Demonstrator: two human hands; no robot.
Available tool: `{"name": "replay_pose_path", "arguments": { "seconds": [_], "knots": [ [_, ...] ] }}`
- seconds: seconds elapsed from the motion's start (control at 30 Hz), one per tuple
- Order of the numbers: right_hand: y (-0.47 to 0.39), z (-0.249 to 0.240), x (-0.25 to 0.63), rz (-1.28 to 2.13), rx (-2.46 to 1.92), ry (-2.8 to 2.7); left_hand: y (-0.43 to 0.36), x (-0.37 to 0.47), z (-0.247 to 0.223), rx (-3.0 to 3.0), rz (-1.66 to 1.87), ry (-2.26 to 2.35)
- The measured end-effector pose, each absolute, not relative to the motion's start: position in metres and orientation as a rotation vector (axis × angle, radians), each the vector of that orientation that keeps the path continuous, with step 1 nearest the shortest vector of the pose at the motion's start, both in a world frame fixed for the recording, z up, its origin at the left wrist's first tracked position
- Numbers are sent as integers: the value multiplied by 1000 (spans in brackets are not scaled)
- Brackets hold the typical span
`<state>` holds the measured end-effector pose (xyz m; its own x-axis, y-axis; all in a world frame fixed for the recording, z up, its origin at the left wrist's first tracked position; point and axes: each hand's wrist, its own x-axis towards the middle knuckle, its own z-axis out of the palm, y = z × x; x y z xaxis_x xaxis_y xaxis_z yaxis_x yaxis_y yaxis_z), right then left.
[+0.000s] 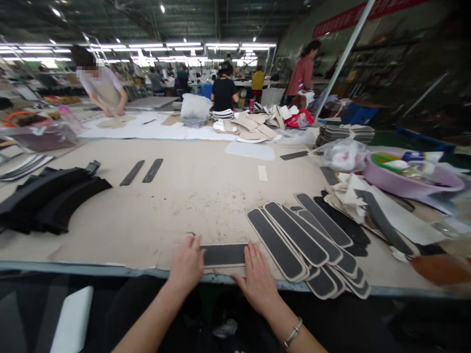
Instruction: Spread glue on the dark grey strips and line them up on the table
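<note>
A dark grey strip with a pale border (224,255) lies crosswise at the table's near edge, between my two hands. My left hand (187,262) is closed over its left end, fingers bent and partly hidden. On the right end my right hand (258,277) rests flat, fingers stretched out and thumb apart, touching the strip. Just right of that hand, several matching pale-edged strips (294,235) form an overlapping, fanned pile, some jutting past the table edge.
Curved black pieces (47,198) are stacked at left, near two small dark strips (152,170). A lilac basin (415,181) and scraps (349,196) crowd the right. Beige cut pieces (253,126) and a plastic bag (196,110) sit behind. A co-worker (105,88) stands across the table.
</note>
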<state>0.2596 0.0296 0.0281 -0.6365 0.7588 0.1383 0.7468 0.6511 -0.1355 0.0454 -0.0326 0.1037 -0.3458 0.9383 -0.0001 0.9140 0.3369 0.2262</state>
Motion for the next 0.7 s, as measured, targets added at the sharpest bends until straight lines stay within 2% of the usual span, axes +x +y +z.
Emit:
{"name": "replay_pose_path", "arguments": {
  "seconds": [0.07,0.17,0.3,0.5,0.7],
  "knots": [
    [30,19,262,15,-1193,-2662,-27,83,94,1971,346,2274],
    [31,11,267,-74,-1142,-2643,-15,116,74,2038,294,2168],
    [30,12,268,-73,-1134,-2656,-25,104,52,1952,228,2209],
    [29,30,263,161,-1254,-2716,-62,60,35,1889,220,2458],
    [41,78,258,469,-1348,-2658,-65,51,25,1951,196,2458]
  ]
}}
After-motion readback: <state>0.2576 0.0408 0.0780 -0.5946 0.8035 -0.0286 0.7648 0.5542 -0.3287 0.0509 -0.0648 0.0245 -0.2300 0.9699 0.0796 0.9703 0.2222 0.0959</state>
